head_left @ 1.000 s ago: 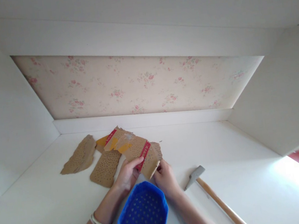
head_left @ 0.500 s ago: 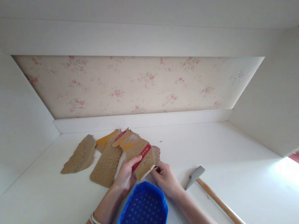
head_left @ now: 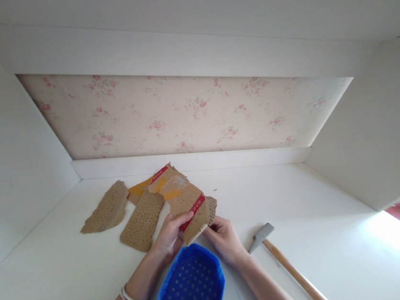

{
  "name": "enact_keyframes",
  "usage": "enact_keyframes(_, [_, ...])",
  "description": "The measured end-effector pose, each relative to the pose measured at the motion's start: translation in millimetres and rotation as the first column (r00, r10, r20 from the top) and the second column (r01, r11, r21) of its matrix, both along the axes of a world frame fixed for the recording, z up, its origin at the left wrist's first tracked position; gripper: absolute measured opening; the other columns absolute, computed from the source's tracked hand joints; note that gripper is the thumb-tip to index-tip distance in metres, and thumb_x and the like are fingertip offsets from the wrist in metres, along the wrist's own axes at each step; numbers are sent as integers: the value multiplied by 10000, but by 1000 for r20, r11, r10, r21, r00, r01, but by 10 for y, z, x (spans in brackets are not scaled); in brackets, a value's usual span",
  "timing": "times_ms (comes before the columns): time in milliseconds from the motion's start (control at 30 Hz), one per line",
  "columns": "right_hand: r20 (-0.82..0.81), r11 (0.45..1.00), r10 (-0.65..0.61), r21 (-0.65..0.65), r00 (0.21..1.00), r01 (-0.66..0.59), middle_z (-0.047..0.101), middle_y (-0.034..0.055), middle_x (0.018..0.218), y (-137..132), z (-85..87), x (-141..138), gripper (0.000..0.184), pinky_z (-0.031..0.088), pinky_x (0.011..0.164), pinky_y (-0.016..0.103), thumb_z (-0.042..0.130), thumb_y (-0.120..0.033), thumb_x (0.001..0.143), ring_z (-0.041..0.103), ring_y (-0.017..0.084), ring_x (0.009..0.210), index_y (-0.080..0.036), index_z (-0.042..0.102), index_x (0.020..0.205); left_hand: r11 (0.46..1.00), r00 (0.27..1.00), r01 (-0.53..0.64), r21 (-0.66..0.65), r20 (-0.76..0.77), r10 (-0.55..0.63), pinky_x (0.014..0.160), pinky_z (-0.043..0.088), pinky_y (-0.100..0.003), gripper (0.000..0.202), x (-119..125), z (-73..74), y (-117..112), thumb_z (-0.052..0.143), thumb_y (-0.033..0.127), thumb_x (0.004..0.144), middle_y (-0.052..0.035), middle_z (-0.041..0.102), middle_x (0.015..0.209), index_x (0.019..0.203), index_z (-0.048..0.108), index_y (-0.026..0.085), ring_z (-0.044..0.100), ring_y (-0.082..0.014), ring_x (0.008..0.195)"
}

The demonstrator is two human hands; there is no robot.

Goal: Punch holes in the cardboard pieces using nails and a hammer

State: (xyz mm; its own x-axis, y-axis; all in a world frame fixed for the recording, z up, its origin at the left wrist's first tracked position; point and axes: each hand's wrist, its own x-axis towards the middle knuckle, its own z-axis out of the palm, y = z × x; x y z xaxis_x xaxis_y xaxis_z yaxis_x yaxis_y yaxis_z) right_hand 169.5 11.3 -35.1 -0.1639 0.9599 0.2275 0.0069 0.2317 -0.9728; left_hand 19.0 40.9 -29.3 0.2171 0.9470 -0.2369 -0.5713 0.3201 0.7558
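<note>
A torn piece of cardboard (head_left: 185, 197), dotted with small holes and crossed by red printed tape, is held up in front of me. My left hand (head_left: 171, 235) grips its lower left edge, thumb on top beside the red strip. At the lower right corner my right hand (head_left: 224, 238) has its fingers curled in against the torn edge; the fingertips are partly hidden. Just below both hands sits a blue basket (head_left: 220, 282) with a dotted bottom. Left of the held piece lie a rounded perforated cardboard strip (head_left: 143, 221) and a ragged cardboard piece (head_left: 107, 208).
A hammer with a wooden handle (head_left: 289, 267) lies right of my right forearm. Part of a yellow-marked cardboard scrap (head_left: 139, 188) shows behind the strip. White panels enclose the white surface (head_left: 262, 191), with floral wallpaper (head_left: 195, 112) at the back.
The held cardboard has tilted a little, its far end rising toward the back panel and its near right corner shifting right. Both hands keep nearly the same place.
</note>
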Motion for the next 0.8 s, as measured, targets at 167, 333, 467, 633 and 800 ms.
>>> enact_keyframes(167, [-103, 999, 37, -9, 994, -38, 771, 19, 877, 3, 46, -13, 255, 551, 792, 333, 682, -462, 833, 711, 228, 859, -230, 736, 926, 999, 999, -32, -6, 3, 32, 823, 573, -353, 446, 9, 32, -14, 849, 190, 570, -132, 766, 978, 987, 723, 98, 720, -299, 926])
enact_keyframes(333, [-205, 999, 40, -21, 978, -45, 760, 40, 995, 7, 58, -24, 298, 554, 848, 379, 713, -437, 815, 713, 234, 896, -243, 681, 1039, 1000, 1000, -13, -29, 6, 14, 814, 578, -373, 432, 5, 19, -13, 855, 197, 566, -139, 768, 963, 966, 728, 94, 719, -319, 932])
enact_keyframes(467, [-239, 998, 27, -44, 971, -39, 763, 49, 1008, 31, 6, -17, 309, 544, 875, 375, 740, -407, 796, 707, 241, 936, -228, 673, 1038, 1000, 1000, 14, -21, 21, -14, 864, 565, -355, 410, -7, -24, -2, 849, 188, 595, -127, 768, 988, 976, 731, 91, 716, -296, 959])
enact_keyframes(633, [-289, 997, 10, -69, 957, -31, 767, 30, 954, 52, -72, -36, 304, 549, 836, 343, 762, -379, 776, 712, 221, 897, -243, 646, 1022, 998, 997, 65, -11, 44, -65, 886, 557, -331, 381, -8, -75, 2, 818, 181, 663, -130, 759, 1033, 1019, 724, 83, 710, -273, 990])
enact_keyframes(800, [-312, 995, -41, -95, 949, 11, 756, 3, 876, 40, -111, -90, 305, 563, 751, 332, 748, -361, 788, 707, 199, 815, -267, 573, 1019, 999, 997, 51, 2, 53, -51, 884, 556, -330, 378, -10, -84, -9, 816, 174, 666, -132, 757, 1041, 1021, 726, 81, 714, -272, 975])
